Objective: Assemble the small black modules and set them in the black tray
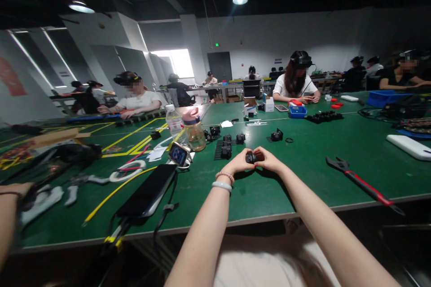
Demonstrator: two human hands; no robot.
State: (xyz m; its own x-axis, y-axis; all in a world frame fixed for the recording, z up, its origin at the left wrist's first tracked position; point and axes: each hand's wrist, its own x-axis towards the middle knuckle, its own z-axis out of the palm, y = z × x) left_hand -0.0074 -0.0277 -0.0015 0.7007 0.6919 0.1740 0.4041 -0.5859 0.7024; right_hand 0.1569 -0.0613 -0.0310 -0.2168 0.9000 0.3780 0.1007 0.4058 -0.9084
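Over the green table my left hand (pixel 239 162) and my right hand (pixel 268 160) meet, fingertips close together. Between them is a small black rounded part (pixel 250 158), gripped from both sides; its exact kind is too small to make out. Just beyond my left hand lie black slotted pieces (pixel 221 151) with small black blocks on them, and another black block (pixel 240 138) sits beside those. Farther out, past my right hand, rests a black part on a flat base (pixel 277 135) with a thin black ring (pixel 288 140) close by.
To the right lies a red-handled adjustable wrench (pixel 363 184); a white case (pixel 409 147) is beyond it. Leftward are a phone (pixel 147 191), a smartwatch on a stand (pixel 178 154), an amber bottle (pixel 194 134) and cables. A co-worker (pixel 296 83) sits opposite, near a blue bin (pixel 298 112).
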